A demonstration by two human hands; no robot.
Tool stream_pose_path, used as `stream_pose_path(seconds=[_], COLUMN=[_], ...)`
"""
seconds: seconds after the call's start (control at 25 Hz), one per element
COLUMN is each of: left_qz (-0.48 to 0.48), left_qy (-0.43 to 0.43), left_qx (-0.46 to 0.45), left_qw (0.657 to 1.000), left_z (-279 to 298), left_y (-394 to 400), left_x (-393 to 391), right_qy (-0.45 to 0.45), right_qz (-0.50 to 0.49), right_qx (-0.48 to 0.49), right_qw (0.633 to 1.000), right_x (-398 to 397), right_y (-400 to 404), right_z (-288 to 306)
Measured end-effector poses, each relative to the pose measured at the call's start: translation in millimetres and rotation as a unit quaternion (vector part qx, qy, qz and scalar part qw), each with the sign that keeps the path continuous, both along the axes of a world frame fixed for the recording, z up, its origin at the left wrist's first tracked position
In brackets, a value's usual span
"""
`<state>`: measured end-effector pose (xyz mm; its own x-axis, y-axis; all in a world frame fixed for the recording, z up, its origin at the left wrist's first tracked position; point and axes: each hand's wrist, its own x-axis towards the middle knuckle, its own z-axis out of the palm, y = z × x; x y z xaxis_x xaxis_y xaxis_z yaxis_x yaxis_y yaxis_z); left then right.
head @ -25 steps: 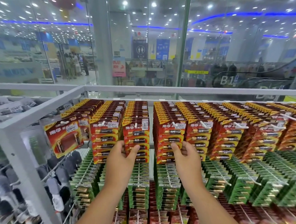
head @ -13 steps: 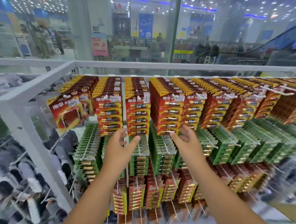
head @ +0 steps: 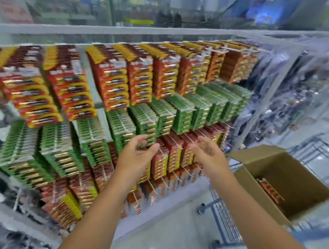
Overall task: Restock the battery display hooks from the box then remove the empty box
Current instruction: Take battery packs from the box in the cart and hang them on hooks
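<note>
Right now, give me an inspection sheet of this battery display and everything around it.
Surface: white display rack, hooks densely hung.
Job's things: red battery packs in the top row, green battery packs below, more red ones lower; open cardboard box at right, a few packs inside.
Clutter: nothing seen.
Hands: left hand and right hand both empty, fingers relaxed, in front of the lower rows.
Cables: nothing seen.
Surroundings: blue wire cart under the box; glass partition behind; blurred bagged goods at right.
</note>
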<state>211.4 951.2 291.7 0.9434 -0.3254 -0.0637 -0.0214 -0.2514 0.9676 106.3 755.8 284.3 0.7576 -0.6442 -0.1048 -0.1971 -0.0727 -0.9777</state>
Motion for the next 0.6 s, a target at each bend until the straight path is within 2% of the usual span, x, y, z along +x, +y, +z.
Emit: stream_pose_path(seconds=[0.28, 0.44, 0.6], left_qz=[-0.057, -0.091, -0.128], left_qy=[-0.023, -0.005, 0.01], left_qx=[0.007, 0.007, 0.02], left_qw=[0.998, 0.996, 0.992], left_z=[-19, -35, -43], left_y=[-183, -291, -362], left_x=[-112, -193, -243], right_qy=[-0.03, 0.006, 0.045], right_qz=[-0.069, -0.097, -0.121], right_qx=[0.023, 0.014, 0.008], right_qw=[0.997, 0.995, 0.992], right_x=[-153, -247, -301], right_y=[-163, -262, -329], right_z=[-36, -48, -52])
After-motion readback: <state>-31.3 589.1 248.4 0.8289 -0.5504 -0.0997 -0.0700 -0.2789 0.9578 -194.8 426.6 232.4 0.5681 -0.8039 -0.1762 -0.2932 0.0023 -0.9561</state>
